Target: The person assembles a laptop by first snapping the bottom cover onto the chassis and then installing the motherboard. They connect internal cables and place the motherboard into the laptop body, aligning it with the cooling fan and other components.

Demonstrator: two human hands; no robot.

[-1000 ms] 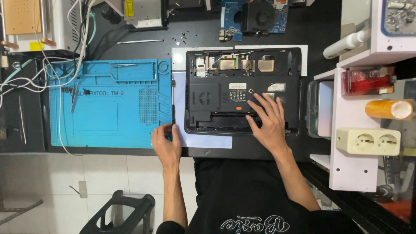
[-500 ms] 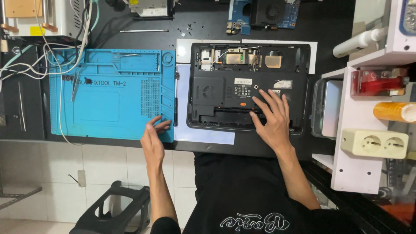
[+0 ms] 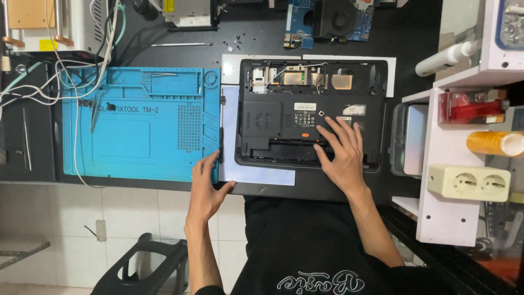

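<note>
A black laptop base [image 3: 273, 117], bottom side up with compartments uncovered, lies on a white sheet [image 3: 261, 176] on the black desk. My right hand [image 3: 341, 155] rests flat on its lower right part, fingers spread, holding nothing. My left hand [image 3: 204, 186] lies at the near desk edge, fingers on the lower right corner of the blue silicone work mat [image 3: 139, 128], thumb touching the white sheet. It holds nothing.
Tweezers [image 3: 98, 106] lie on the mat's left part. White cables [image 3: 49, 82] trail across its upper left. A circuit board with fan [image 3: 338, 19] sits beyond the laptop. A white shelf [image 3: 458, 164] with a socket block [image 3: 469, 183] stands at right. A black stool [image 3: 144, 267] is below.
My left hand has slid a little along the desk edge to the mat's corner. My right hand stays on the laptop base. The camera view has shifted slightly.
</note>
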